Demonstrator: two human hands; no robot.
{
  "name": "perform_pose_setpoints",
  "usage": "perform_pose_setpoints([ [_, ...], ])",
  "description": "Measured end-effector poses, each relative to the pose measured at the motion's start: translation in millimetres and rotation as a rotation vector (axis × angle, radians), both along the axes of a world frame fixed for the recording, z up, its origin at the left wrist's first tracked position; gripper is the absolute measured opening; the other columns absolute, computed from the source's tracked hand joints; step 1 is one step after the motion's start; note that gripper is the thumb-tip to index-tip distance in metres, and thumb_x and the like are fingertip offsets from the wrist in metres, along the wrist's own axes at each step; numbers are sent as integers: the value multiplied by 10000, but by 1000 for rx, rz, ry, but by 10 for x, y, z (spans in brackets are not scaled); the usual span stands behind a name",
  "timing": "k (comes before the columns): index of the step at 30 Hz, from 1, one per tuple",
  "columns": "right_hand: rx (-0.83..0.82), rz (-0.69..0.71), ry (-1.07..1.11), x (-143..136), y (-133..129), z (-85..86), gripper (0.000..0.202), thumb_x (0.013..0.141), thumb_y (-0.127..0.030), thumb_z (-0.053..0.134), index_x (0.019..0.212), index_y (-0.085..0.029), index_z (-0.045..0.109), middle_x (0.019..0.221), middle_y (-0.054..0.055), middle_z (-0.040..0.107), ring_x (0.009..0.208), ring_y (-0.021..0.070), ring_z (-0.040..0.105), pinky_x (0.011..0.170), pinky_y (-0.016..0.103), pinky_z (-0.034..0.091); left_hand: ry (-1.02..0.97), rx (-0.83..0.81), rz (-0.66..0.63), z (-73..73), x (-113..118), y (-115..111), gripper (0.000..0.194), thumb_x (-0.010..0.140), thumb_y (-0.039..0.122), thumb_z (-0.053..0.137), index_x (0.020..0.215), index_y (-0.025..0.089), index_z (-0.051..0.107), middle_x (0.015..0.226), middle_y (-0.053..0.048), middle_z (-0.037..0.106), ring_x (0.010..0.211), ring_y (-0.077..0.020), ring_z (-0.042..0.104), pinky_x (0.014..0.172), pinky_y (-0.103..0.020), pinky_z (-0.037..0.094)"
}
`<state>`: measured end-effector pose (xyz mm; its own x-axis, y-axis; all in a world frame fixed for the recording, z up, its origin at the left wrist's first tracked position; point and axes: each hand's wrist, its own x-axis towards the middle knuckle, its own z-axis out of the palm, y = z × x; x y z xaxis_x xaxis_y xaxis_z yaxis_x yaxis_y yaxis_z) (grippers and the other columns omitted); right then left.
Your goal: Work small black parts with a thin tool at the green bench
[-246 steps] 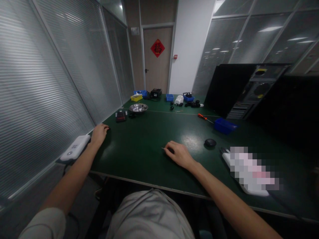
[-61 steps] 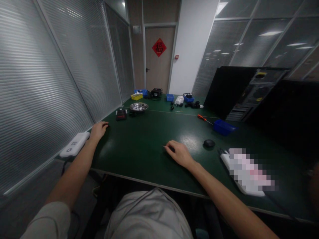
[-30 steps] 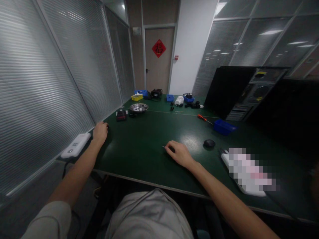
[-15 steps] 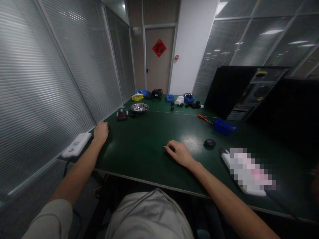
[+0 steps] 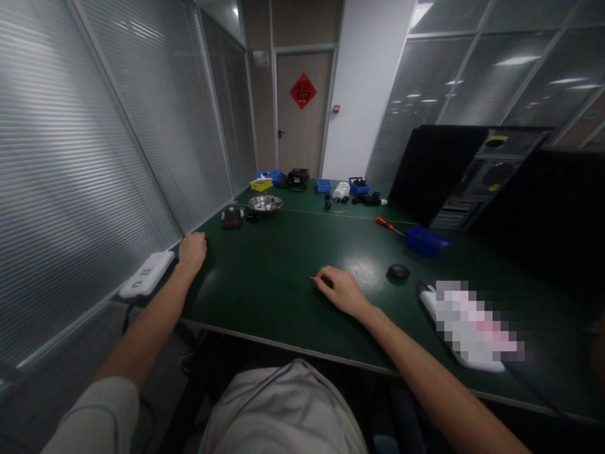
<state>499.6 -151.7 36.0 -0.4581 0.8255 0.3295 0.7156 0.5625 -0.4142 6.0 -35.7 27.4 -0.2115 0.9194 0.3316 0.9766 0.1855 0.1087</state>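
My left hand [image 5: 193,251] rests at the table's left edge, its fingers curled. Something small and dark shows at the fingertips, too little to name. Close beside that wrist lies a white box-like device [image 5: 147,273] with a small display and a round button. Over the middle of the table, my right hand [image 5: 342,291] is closed in a pinch; a short, thin, pale tip [image 5: 312,278] sticks out to the left of its fingers, and the rest is hidden. To the right of this hand sits a black computer mouse [image 5: 397,272].
The green table [image 5: 265,271] carries a metal bowl [image 5: 265,203], a dark red-and-black case [image 5: 232,218], an orange-handled screwdriver [image 5: 384,222] and a blue bin [image 5: 428,241]. A black computer tower [image 5: 437,173] stands right. Small bins and black parts line the back. A blurred-out white object [image 5: 472,328] lies right.
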Motion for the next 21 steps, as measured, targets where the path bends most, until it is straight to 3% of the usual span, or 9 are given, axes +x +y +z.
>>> perform_pose_setpoints([
  [7,-3,-8,-3,-2,-6,4,240,1050,-402,506,973,-242,669,958,19,698,813,166,639,709,269,427,-99,62,45,-2,-124,24,283,930,263,574,1118,137,745,1133,-160,725,1078,-313,652,938,-396,503],
  [10,1,-21,-19,-9,-15,8,242,1050,-402,507,977,-242,673,962,20,699,807,164,636,707,268,419,-211,19,-93,87,53,4,212,924,272,617,1039,174,765,1066,-107,750,1037,-270,674,955,-362,496],
  [13,4,-32,-40,-18,-33,15,232,1047,-397,514,981,-246,676,967,15,695,804,160,633,696,267,404,-349,-74,-428,154,628,-117,181,923,318,649,995,208,773,1049,-59,757,982,-225,688,911,-322,510],
  [17,5,-54,-68,-26,-69,42,217,1040,-390,524,984,-251,681,970,12,684,791,157,628,681,272,386,-547,-191,-949,130,1711,-444,223,932,383,677,1009,192,762,1033,-55,746,890,-180,679,804,-285,511],
  [19,10,-61,-84,-28,-84,58,211,1033,-387,533,979,-250,683,963,15,679,801,160,629,687,276,385,-588,-221,-1118,106,2134,-600,226,936,387,686,981,177,756,1005,-58,736,865,-167,667,783,-271,498],
  [21,15,-68,-101,-29,-92,68,204,1027,-383,540,983,-249,688,962,19,675,808,162,629,685,276,380,-585,-217,-1191,96,2378,-702,220,930,388,700,943,175,752,977,-59,724,868,-167,654,791,-271,485],
])
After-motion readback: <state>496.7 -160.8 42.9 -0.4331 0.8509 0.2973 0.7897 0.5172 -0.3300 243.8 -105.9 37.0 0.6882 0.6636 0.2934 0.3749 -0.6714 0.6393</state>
